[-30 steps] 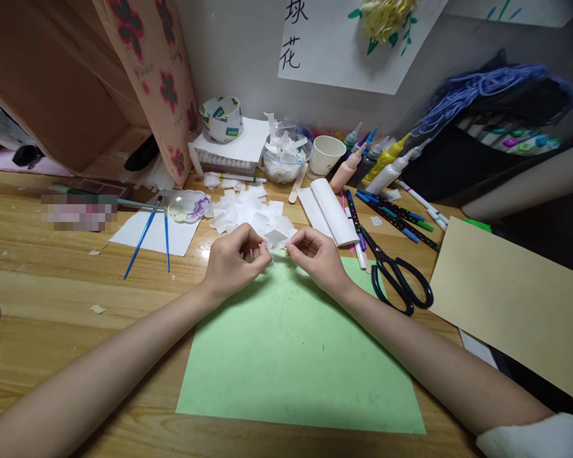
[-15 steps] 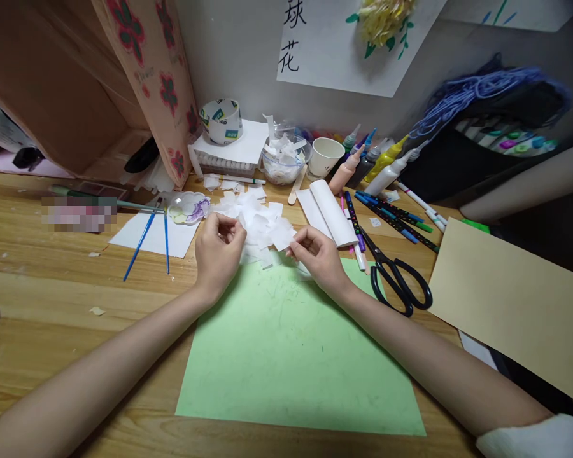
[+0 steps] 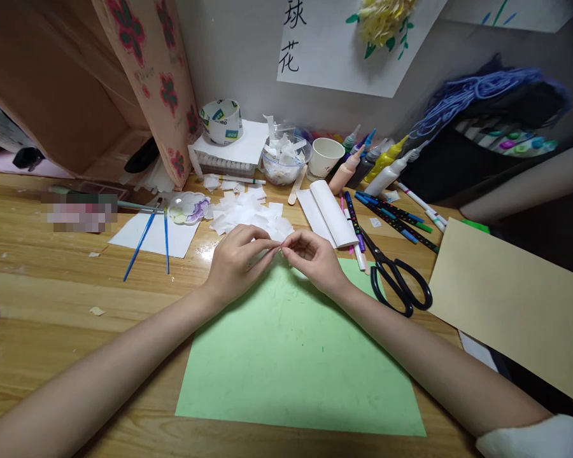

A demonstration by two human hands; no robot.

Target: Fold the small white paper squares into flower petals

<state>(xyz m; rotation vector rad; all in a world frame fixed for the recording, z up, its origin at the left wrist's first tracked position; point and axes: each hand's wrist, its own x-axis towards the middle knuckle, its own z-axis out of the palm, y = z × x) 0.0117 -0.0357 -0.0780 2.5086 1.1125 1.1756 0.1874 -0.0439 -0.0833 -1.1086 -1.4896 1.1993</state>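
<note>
My left hand (image 3: 239,261) and my right hand (image 3: 312,257) meet over the far part of a green sheet (image 3: 300,362). Thumb and forefinger of each are closed in a pinch, tip against tip. Between them only a tiny whitish bit of a paper piece (image 3: 280,249) shows; the fingers hide the rest. Just beyond my hands lies a loose heap of white paper pieces (image 3: 253,213).
Black-handled scissors (image 3: 398,280), folded white paper (image 3: 332,213) and several markers (image 3: 396,219) lie to the right. Paintbrushes (image 3: 143,238) and a palette (image 3: 188,208) are at left. Behind stand a bowl of paper scraps (image 3: 285,162), a paper cup (image 3: 325,158) and paint bottles (image 3: 348,168).
My left hand has moved right until its fingertips meet those of my right hand. The white paper square that my right hand held up in view is now mostly hidden between the fingers.
</note>
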